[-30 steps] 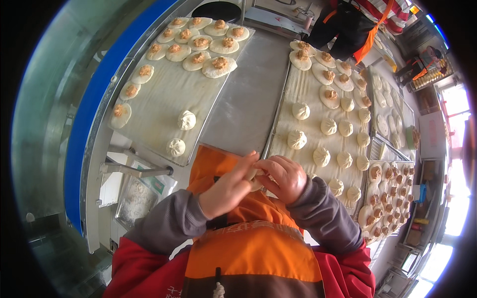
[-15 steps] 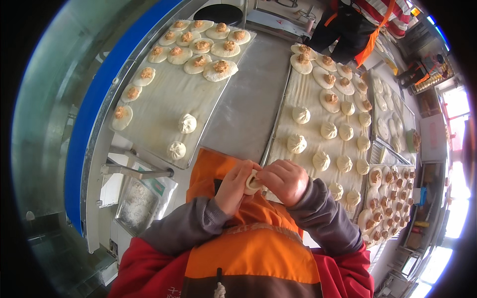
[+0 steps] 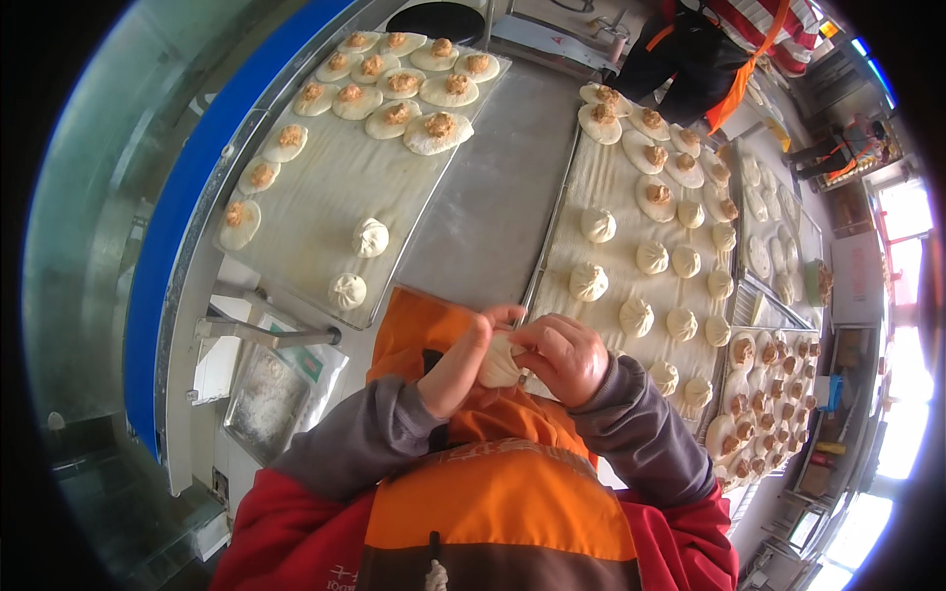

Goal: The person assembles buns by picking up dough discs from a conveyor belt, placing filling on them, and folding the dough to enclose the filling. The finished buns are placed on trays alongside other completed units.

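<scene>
In front of my orange apron, a pleated filled bun (image 3: 501, 362) rests in the cupped palm of my left hand (image 3: 459, 364), whose thumb and fingers stand up around it. My right hand (image 3: 567, 357) pinches the gathered dough at the bun's top edge. To the left lies a tray (image 3: 305, 212) bearing two closed buns (image 3: 371, 237) and several flat dough rounds topped with filling (image 3: 439, 132). Beside my right hand, another tray (image 3: 567, 261) carries rows of closed buns (image 3: 588, 282) and open filled rounds (image 3: 655, 197) at its far end.
Further right stand trays of plain dough pieces (image 3: 764, 251) and rounds with brown filling (image 3: 764, 404). A flour pan (image 3: 268, 399) sits low on the left, under a metal bar (image 3: 271, 337). A blue-edged counter (image 3: 187, 212) borders the left side. Another person (image 3: 680, 64) stands at the far end.
My left fingers have lifted and opened away from the bun's top, showing more of its pleated side. My right hand keeps its pinch, shifted slightly.
</scene>
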Tool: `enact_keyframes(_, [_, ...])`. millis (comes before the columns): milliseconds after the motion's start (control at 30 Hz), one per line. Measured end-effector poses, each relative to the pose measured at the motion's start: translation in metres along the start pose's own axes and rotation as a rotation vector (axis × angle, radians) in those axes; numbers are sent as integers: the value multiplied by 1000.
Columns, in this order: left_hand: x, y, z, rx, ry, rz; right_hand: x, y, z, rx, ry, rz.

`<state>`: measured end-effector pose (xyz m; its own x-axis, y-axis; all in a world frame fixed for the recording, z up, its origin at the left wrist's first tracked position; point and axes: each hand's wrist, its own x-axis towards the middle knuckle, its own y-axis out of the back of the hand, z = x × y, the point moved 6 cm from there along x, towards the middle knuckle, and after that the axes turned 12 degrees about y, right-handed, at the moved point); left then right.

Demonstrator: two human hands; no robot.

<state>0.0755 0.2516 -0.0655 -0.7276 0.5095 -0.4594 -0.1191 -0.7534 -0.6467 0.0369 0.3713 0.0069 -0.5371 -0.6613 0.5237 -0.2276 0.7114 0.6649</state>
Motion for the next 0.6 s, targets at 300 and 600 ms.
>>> enact_keyframes(300, [-9, -1, 9, 452, -227, 33, 2, -4, -7, -21, 150, -8])
enact_keyframes(600, [-1, 11, -14, 9, 128, 28, -13, -13, 4, 231, -162, 13])
